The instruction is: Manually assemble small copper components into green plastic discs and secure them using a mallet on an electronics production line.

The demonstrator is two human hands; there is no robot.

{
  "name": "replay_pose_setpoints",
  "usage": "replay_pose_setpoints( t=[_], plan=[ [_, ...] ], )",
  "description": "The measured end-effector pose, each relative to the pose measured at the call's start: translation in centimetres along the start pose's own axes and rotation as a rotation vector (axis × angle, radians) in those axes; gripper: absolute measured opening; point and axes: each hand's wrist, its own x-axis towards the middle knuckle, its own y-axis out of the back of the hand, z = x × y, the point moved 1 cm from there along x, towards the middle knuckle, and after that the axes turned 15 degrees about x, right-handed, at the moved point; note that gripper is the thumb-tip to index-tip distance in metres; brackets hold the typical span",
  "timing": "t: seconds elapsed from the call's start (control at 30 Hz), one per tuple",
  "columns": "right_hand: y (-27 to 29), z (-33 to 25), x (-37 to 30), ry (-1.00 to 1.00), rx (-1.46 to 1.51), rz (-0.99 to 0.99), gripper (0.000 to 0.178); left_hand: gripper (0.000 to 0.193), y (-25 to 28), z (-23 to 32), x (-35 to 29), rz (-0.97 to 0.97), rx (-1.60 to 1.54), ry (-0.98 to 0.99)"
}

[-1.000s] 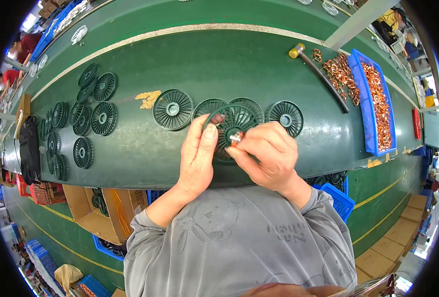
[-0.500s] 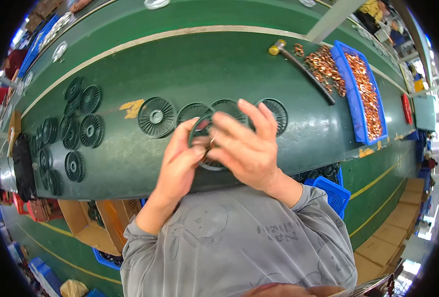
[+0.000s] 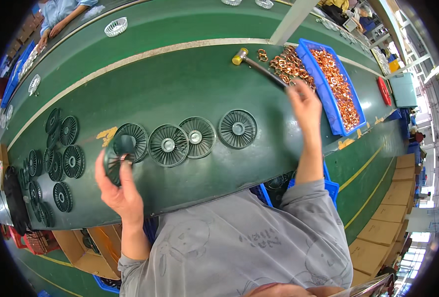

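My left hand (image 3: 119, 190) holds a dark green spoked wheel (image 3: 114, 166) tilted on edge, with a small copper-coloured piece by its hub, under my thumb. Out to the right, my right hand (image 3: 306, 106) has its fingers closed round the handle end of a hammer (image 3: 264, 71) with a yellow head. That hammer still lies on the green bench. Four similar wheels lie flat in a row between my hands, among them one wheel (image 3: 237, 128) set apart at the right; two in the middle overlap.
Beyond the hammer, loose copper rings (image 3: 291, 64) lie against a blue tray (image 3: 345, 132) full of more rings. More dark wheels (image 3: 73, 161) are grouped at the left. A clear ribbed part (image 3: 116, 27) sits past the pale strip. Another person's hands (image 3: 48, 33) rest at far left.
My hands have separated: the left carried the wheel leftward, and the right swung out to the hammer's handle. The view has shifted, showing the row of wheels uncovered.
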Motion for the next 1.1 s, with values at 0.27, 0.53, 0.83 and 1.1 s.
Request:
replay_pose_setpoints(
  t=[0.27, 0.53, 0.83, 1.1],
  plan=[
    [5.5, 10.9, 4.8, -0.003, -0.514, 0.017, 0.02, 0.042, 1.5, -4.5, 0.7, -0.299, 0.715, -0.199],
    [7.1, 13.2, 5.5, 0.055, -0.606, 0.11, 0.034, 0.048, 4.6, -6.9, 4.1, 0.002, 0.847, -0.181],
    [6.2, 10.1, 3.3, 0.046, -0.779, 0.04, 0.023, 0.048, 8.5, -11.9, 7.8, -0.174, 1.006, 0.091],
    [0.0, -4.4, -2.5, 0.395, 0.005, 0.135, 0.009, 0.039, 9.3, -11.7, 5.9, 0.151, 0.414, 0.201]
  ],
)
